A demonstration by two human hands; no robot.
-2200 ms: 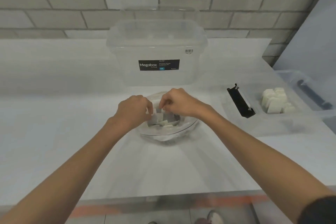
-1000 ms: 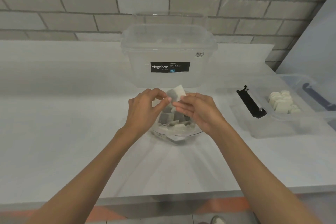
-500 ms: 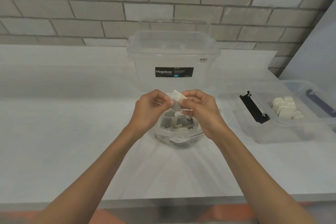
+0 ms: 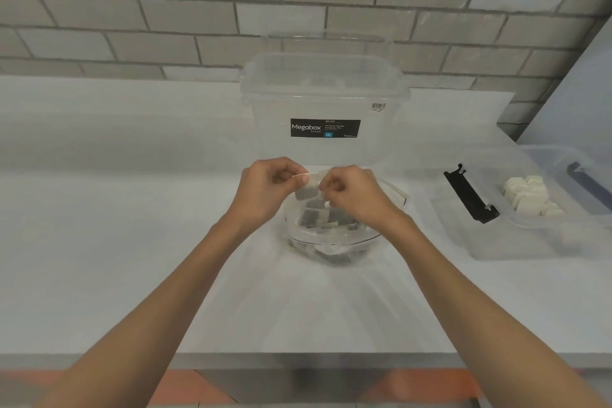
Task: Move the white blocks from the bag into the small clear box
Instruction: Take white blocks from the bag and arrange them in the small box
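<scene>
Midway, seemingly — pinching one white block (image 4: pixel 306 191) between left hand (image 4: pixel 265 192) and right hand (image 4: pixel 356 200), just above the bag (image 4: pixel 331 238) holding more — a pile (image 4: pixel 530 195) lying already in the small clear box (image 4: pixel 496 242), right of both hands.

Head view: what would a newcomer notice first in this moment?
Both hands meet at centre: the left hand and right hand pinch one white block just above the open bag. Behind them stands a big clear Megabox tub. To the right, the small clear box already holds a pile of white blocks.
</scene>
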